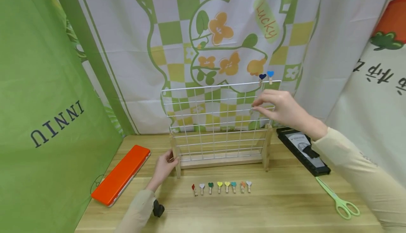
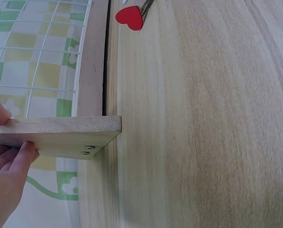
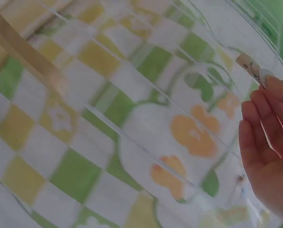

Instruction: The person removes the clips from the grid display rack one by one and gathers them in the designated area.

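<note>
- Wire grid rack (image 1: pixel 219 120) upright on wooden table (image 1: pixel 285 204), set in a wooden base with a post at each end.
- Left hand (image 1: pixel 163 167) at the rack's left wooden foot (image 2: pixel 60 135); thumb on top, fingers curled underneath, gripping the foot, as confirmed in the left wrist view.
- Right hand (image 1: pixel 280 108) raised at the grid's upper right area, fingertips pinching a small wooden clothespin (image 3: pixel 253 69) against the wire; peg end visible in the right wrist view, though blurred.
- Two heart-topped pegs clipped to the top wire just above the right hand: dark blue peg (image 1: pixel 262 78) and light blue peg (image 1: pixel 270 75), side by side.
- Row of eight heart pegs (image 1: pixel 222 187) laid on the table in front of the rack, apart from both hands; red one (image 2: pixel 130 18) at the left end, near the held foot.
- Orange case (image 1: pixel 122 175) flat on the table, left of the rack.
- Black paper trimmer (image 1: pixel 302 150) to the rack's right, partly under the right forearm.
- Green scissors (image 1: pixel 339 199) nearer the front edge, right side, closed.
- Printed cloth backdrop (image 1: pixel 222 32) behind the rack.
</note>
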A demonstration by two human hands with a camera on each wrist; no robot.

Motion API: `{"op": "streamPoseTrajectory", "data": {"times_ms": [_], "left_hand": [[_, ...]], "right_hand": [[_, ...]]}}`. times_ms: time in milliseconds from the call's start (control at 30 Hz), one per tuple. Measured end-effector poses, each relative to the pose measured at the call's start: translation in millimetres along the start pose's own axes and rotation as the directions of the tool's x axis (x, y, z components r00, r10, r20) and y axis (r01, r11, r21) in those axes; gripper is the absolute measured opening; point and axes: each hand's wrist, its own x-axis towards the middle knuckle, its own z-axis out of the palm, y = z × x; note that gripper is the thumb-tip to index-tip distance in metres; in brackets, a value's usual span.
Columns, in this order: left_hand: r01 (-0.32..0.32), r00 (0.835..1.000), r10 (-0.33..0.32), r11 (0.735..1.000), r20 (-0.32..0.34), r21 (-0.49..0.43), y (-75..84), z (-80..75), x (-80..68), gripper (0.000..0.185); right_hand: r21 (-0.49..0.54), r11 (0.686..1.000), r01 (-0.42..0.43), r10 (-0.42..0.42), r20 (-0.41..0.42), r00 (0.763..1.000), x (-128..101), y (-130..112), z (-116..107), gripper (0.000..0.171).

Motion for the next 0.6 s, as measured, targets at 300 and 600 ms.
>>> {"op": "streamPoseTrajectory", "data": {"times_ms": [300,600], "left_hand": [[-0.020,1.000,0.020,1.000,-0.006,-0.008,-1.8,1.3,1.9,0.050],[0.002,1.000,-0.002,1.000,0.005,-0.015,1.2,0.7,0.0,0.052]], "right_hand": [[0.061,0.990,-0.123,0.105,0.237,0.966,-73.8,-2.9,60.4,0.015],[0.186,0.957,-0.221,0.129,0.410,0.903,-131.4,-1.5,102.3,0.008]]}}
